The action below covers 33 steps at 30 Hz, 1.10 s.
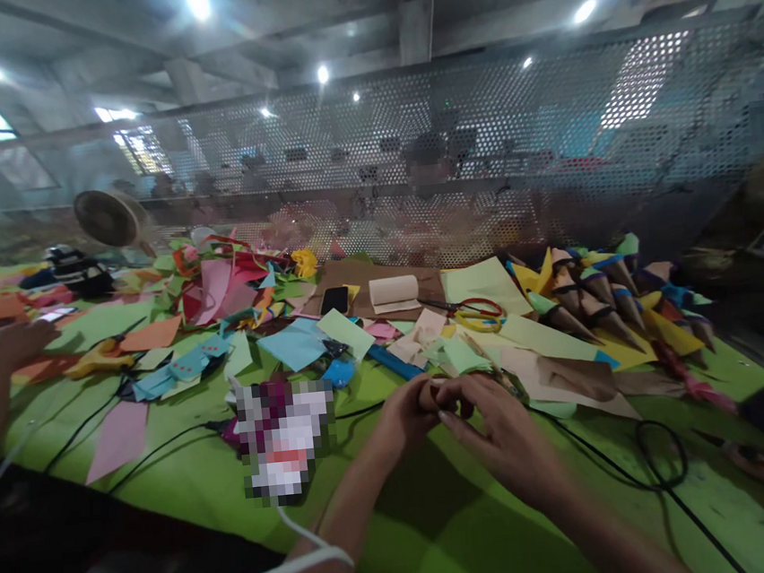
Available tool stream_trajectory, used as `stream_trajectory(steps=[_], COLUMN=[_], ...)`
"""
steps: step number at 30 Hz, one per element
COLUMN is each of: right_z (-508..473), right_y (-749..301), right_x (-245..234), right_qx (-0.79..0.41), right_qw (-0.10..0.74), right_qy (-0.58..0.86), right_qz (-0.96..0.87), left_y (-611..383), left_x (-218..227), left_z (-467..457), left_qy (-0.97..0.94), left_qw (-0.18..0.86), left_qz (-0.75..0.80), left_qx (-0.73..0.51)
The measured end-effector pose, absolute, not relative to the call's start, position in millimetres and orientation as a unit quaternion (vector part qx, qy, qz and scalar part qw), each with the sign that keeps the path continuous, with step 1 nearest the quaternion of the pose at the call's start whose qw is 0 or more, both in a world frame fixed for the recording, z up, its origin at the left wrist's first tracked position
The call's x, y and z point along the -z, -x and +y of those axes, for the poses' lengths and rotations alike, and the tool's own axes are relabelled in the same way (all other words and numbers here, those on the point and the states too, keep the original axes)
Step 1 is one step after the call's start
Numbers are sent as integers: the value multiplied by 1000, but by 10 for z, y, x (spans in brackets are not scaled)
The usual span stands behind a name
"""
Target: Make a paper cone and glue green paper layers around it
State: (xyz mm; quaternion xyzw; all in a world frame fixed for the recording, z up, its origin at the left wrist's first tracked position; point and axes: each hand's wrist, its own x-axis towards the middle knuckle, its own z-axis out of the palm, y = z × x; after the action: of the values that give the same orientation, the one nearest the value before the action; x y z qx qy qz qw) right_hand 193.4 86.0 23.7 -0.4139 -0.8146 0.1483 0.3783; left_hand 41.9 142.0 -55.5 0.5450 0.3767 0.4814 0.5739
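Note:
My left hand (408, 412) and my right hand (487, 416) meet above the green table (403, 510), fingertips closed together. Between them sits a small brownish piece, mostly hidden by the fingers; its kind cannot be made out. Just beyond the hands lie crumpled pale green paper (460, 355), a blue strip (396, 362) and a brown paper sheet (567, 381). Scissors with red and yellow handles (482, 308) rest further back, beside a cream paper roll (394, 292).
Paper cones (600, 301) are heaped at the right. A black cable (616, 471) loops across the table. Left stand a yellow glue gun (98, 359), another person's hand (23, 344) and a fan (105, 218). A black phone (335, 301) lies near a perforated screen (359, 190).

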Motion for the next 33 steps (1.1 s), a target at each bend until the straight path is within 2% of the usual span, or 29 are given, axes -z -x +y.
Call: stream_trajectory(steps=[4,7,12,17,21,25,29,33], right_z=[878,921,960,891,879,910,917,906], right_y=[-1984,-2066,-2107,-1977,-1964,-2025,-2028,-1976], right_x=[-244,-262,-261,-273,-271,-241,-213,-189], right_qx=[-154,-104,14,-7,-16,33,72,45], right_qw=[442,472,395,340,356,382,359,353], right_qy=[382,365,403,426,422,436,449,454], right_qz=[-797,-796,-825,-838,-834,-814,-815,-817], left_y=[-452,-456,-451,-452,-451,-441,-433,-433], left_x=[475,402,396,529,533,460,418,398], left_z=[1430,1416,1358,1350,1366,1365,1343,1321], left_qy=[-541,-539,-512,-488,-475,-488,-499,-487], left_qw=[596,583,609,656,661,634,626,641], left_qz=[338,352,316,258,253,288,295,277], left_qx=[-488,-496,-517,-515,-523,-527,-522,-524])
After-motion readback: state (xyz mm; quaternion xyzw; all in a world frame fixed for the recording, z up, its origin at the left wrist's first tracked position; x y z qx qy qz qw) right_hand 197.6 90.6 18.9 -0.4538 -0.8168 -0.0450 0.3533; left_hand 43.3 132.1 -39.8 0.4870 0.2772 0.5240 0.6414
